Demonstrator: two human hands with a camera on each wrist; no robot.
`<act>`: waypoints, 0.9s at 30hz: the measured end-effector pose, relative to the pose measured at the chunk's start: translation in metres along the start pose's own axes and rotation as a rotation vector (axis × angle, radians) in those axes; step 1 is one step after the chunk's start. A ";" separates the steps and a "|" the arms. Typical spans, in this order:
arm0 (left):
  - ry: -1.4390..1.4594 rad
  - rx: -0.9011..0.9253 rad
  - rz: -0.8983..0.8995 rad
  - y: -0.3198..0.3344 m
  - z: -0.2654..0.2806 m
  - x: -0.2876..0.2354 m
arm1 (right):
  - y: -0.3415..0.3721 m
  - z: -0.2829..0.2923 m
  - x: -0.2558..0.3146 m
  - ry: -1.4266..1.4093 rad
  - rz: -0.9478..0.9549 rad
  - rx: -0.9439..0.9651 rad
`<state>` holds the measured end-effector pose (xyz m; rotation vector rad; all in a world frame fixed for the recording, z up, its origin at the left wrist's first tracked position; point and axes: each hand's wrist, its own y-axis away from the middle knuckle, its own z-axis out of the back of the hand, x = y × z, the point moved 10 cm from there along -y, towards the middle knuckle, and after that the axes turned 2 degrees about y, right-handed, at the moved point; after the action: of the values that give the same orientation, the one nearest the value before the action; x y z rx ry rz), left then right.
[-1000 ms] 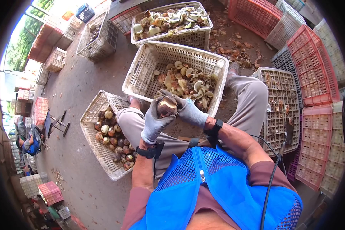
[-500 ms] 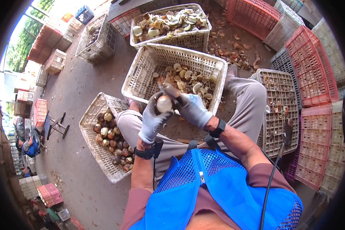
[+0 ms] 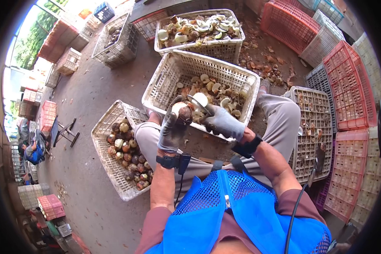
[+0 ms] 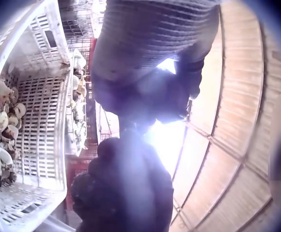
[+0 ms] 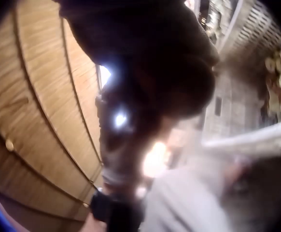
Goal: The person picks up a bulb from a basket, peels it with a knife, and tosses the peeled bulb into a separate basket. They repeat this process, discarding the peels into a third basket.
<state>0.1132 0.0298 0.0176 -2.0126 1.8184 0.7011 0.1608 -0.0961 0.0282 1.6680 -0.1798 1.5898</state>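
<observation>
In the head view the gloved left hand [image 3: 172, 129] grips a round brown bulb [image 3: 184, 113] with a pale cut patch, held over the near edge of a crate of peelings [image 3: 156, 91]. The gloved right hand [image 3: 225, 122] curls round a knife [image 3: 196, 101], its blade just right of the bulb. A pale round slice [image 3: 200, 100] shows beside the blade; whether it touches the blade I cannot tell. In the left wrist view the hands are dark against glare, and the right wrist view is blurred.
Left of the legs stands a crate [image 3: 98, 139] of whole bulbs. Beyond the middle crate is another full of peelings [image 3: 199, 26]. Stacked red crates [image 3: 347, 84] and an upright pale crate [image 3: 311, 131] stand at the right. A folding stand [image 3: 66, 132] is at the left.
The right hand has moved a little right and down, away from the bulb. The left hand has turned, with the bulb's brown side now showing. A pale slice has appeared by the blade.
</observation>
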 end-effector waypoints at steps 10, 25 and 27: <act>-0.222 0.040 -0.039 -0.015 -0.002 -0.019 | -0.007 0.043 0.032 0.227 0.324 -0.226; -0.221 0.046 0.001 -0.019 -0.008 -0.024 | 0.014 0.001 0.050 0.473 0.621 -0.069; -0.256 0.041 0.008 -0.018 -0.011 -0.024 | 0.013 -0.001 0.049 0.462 0.569 -0.031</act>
<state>0.1314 0.0453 0.0386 -1.7977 1.6786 0.8719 0.1619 -0.0833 0.0776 1.2350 -0.4644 2.3360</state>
